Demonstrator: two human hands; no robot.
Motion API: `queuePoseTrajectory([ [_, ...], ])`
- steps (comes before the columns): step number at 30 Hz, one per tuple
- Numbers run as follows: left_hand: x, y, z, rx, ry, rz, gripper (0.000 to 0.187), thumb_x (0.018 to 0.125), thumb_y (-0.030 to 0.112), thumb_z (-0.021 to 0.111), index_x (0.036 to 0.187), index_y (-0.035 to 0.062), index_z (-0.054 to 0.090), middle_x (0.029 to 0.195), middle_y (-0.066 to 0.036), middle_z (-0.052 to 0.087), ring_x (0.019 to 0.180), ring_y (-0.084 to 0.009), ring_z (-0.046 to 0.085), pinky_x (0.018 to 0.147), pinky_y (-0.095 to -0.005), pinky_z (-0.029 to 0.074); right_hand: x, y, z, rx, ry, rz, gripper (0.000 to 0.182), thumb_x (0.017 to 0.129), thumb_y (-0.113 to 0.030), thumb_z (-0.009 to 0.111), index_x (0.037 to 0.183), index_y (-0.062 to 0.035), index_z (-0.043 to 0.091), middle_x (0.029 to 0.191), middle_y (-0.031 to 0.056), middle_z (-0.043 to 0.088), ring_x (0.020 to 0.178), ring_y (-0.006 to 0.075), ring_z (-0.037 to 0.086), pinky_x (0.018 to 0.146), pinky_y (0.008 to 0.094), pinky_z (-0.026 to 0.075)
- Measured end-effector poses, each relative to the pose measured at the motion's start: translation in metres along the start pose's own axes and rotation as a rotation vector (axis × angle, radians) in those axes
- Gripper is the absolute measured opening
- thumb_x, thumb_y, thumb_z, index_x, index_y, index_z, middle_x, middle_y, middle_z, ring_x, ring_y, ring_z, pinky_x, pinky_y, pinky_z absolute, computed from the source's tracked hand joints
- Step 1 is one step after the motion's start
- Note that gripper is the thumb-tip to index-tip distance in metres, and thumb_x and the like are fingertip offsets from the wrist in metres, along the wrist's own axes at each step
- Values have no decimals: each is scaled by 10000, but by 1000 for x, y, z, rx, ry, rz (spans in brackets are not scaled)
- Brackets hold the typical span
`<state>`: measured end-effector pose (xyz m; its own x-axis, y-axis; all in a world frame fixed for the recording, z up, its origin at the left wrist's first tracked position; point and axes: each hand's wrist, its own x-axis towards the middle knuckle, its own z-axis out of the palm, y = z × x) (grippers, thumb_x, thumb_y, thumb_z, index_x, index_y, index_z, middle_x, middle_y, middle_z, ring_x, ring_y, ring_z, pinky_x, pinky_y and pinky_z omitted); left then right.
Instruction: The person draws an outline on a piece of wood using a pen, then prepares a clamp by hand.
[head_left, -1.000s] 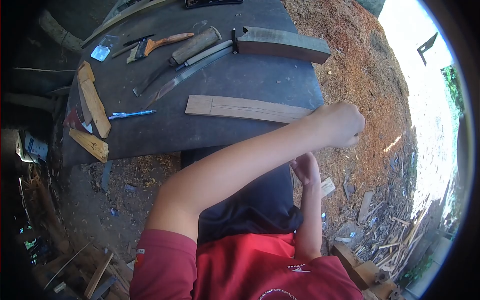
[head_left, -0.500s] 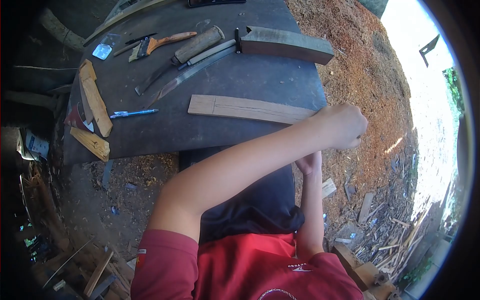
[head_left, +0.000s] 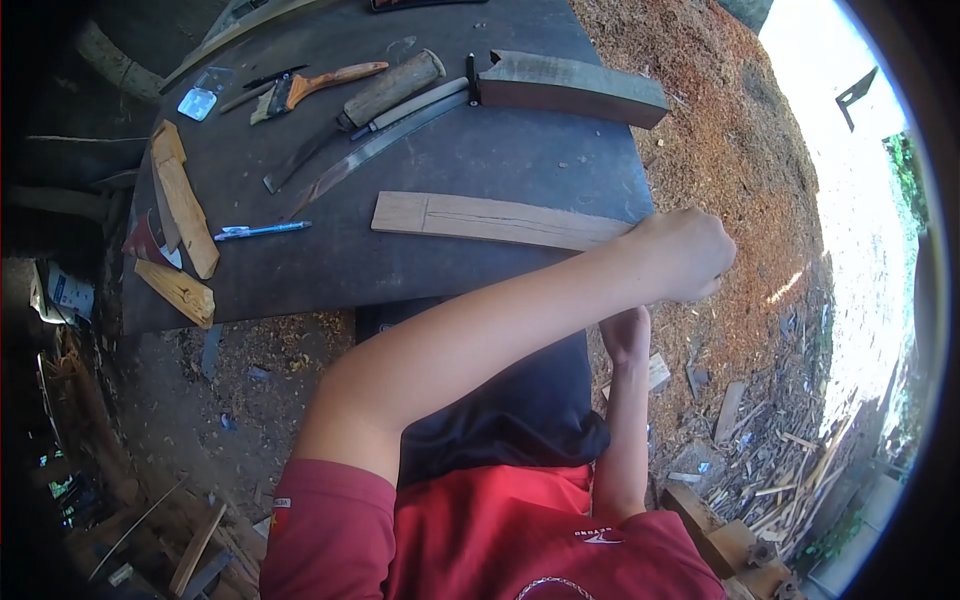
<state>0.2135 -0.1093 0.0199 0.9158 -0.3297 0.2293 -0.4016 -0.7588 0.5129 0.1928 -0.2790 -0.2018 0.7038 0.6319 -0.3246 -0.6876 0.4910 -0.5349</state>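
Note:
A flat wooden board (head_left: 500, 216) with pencil-like lines drawn along it lies on the dark table. Its right end disappears behind my left hand (head_left: 690, 255), which reaches across my body to the table's right edge. Those fingers are curled into a fist, and whatever they hold is hidden from view. Below the left forearm is my right hand (head_left: 626, 333), raised beside the table's near right corner. Only its wrist and heel show; the forearm covers the fingers.
On the table (head_left: 330, 265) lie a blue pen (head_left: 264, 230), a paintbrush (head_left: 320, 86), a wooden-handled chisel (head_left: 395, 90), a thick wooden block (head_left: 570, 88) and yellowish wood offcuts (head_left: 184, 200). Sawdust (head_left: 720, 120) and scrap wood cover the ground at right.
My right hand has shifted slightly down and right, showing less of the palm. My left hand stays nearly in place, and the board looks unmoved apart from a slight view shift.

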Motion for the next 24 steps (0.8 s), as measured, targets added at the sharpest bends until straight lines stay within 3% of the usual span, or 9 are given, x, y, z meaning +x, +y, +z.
queuePoseTrajectory([
  [2, 2, -2, 3, -3, 9, 9, 321, 877, 274, 699, 761, -22, 736, 711, -209, 701, 723, -351, 737, 699, -443, 618, -8, 0, -7, 78, -44, -10, 490, 1045, -256, 534, 1460, -1, 483, 1480, 131, 535, 1371, 285, 495, 1178, 449, 368],
  [5, 0, -2, 2, -23, 15, 8, 324, 880, 274, 698, 760, -25, 734, 712, -211, 702, 720, -354, 736, 699, -444, 618, -23, -6, 11, 128, -12, 46, 446, 952, -289, 613, 1350, -94, 559, 1233, 50, 630, 1167, 218, 568, 1048, 455, 418],
  [11, -1, -2, 3, -33, 30, 16, 316, 884, 271, 696, 773, -22, 736, 720, -212, 705, 726, -359, 735, 712, -445, 617, -28, -2, 31, -224, 131, 52, 342, 974, -93, 628, 1309, -80, 563, 1092, 40, 645, 951, 179, 606, 920, 384, 488],
  [12, -1, -2, 3, -30, 22, 14, 313, 885, 269, 696, 775, -21, 736, 721, -212, 706, 728, -359, 735, 715, -445, 616, -29, -3, 39, -192, 139, 54, 358, 972, -13, 630, 1317, -58, 547, 1095, 56, 652, 976, 171, 609, 895, 361, 497],
  [19, 1, -1, 3, -25, 13, 12, 305, 886, 260, 692, 776, -21, 737, 727, -208, 710, 737, -355, 737, 724, -441, 616, -14, 1, 27, -407, 41, 122, 155, 953, -73, 705, 1100, -38, 674, 985, 33, 697, 931, 161, 633, 890, 349, 492],
  [22, 2, 2, -3, -7, -75, -34, 214, 871, 192, 681, 838, -6, 756, 844, -201, 741, 854, -336, 753, 755, -433, 631, -12, -1, 34, -435, 56, 116, 80, 948, -82, 716, 1020, -52, 702, 954, 23, 706, 899, 144, 623, 856, 336, 481],
  [24, 0, 1, -2, -17, -15, -2, 274, 877, 230, 688, 793, -26, 740, 763, -209, 718, 774, -351, 743, 723, -441, 625, -8, -2, 30, -414, 23, 128, 80, 947, -81, 716, 1022, -59, 705, 965, 22, 710, 888, 132, 613, 830, 329, 472],
])
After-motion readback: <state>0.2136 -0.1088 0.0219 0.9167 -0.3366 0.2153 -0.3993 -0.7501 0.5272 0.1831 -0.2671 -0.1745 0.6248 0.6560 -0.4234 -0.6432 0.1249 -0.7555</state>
